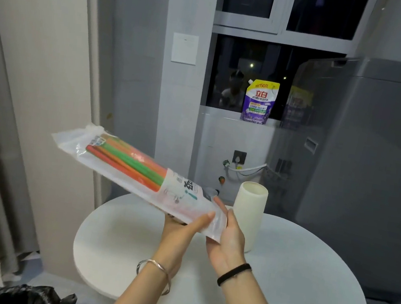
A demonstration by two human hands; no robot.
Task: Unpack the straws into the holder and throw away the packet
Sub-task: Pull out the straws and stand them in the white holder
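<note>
A long clear plastic packet (106, 162) of red, green and orange straws (126, 161) is held slanting up to the left above the white oval table (292, 278). My left hand (184, 228) grips the packet's near end from below, thumb on top. My right hand (228, 234) holds the same end at its right edge. A tall cream cylindrical holder (250, 209) stands upright on the table just behind my right hand. The packet's printed label hides the near part of the straws.
A black rubbish bag (30, 296) lies on the floor at the lower left. A grey washing machine (371, 161) stands to the right. A purple and yellow detergent pouch (259, 102) sits on the window sill. A curtain hangs at the left.
</note>
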